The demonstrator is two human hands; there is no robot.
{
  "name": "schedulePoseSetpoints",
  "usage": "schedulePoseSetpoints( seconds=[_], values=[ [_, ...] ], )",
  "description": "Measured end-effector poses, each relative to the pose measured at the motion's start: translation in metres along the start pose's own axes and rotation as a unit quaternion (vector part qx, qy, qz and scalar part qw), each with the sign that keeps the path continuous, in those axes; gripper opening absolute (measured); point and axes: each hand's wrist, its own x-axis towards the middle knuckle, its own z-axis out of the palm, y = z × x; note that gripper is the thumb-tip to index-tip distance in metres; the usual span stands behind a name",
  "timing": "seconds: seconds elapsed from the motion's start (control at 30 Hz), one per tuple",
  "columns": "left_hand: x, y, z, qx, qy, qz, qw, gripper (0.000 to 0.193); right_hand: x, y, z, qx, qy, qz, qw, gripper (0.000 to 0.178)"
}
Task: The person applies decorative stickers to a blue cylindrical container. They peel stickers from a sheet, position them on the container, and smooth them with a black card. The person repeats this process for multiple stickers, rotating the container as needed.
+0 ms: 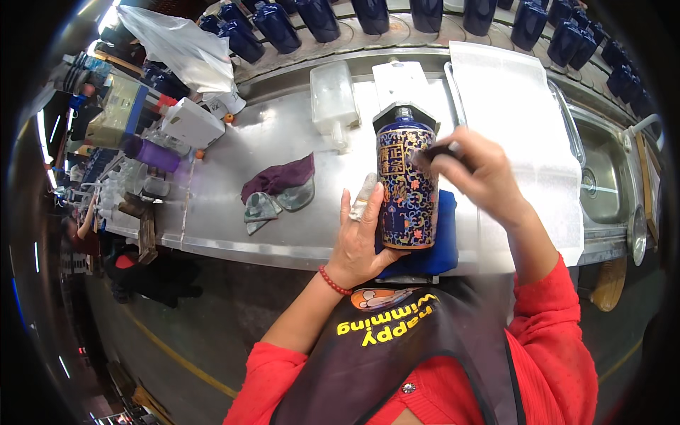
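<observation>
A patterned bottle [408,191] points neck-first to the far side, long axis running near-to-far, at the near edge of a steel table [275,131]; the left hand [356,241] cups its lower left side; the right hand [483,171], blurred, pinches a dark tool [445,151] at its upper right; blue bottles [317,20] stand beyond it, a sink [602,173] to its right.

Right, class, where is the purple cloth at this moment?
In the head view, the purple cloth lies on the steel worktop, to the left of the patterned bottle and beyond the person's left hand.
</observation>
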Motion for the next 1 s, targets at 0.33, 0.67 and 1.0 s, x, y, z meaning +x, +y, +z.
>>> schedulePoseSetpoints(
  seconds=[0.33, 0.67, 1.0],
  values=[
    [0.071, 0.001, -0.042, 0.032, 0.054, 0.076, 0.995, 0.115, -0.055, -0.010, 0.002, 0.130, 0.100, 0.189, 0.968, 0.010],
    [0.094, 0.053, -0.064, 0.167, -0.069, 0.149, 0.972, 0.087, -0.069, -0.004, -0.001, 0.081, 0.139, 0.186, 0.969, 0.011],
    [0.025, 0.033, -0.020, 0.123, 0.081, 0.067, 0.987, 0.101, -0.068, -0.008, 0.010, 0.112, 0.120, 0.149, 0.975, 0.014]
  ],
)
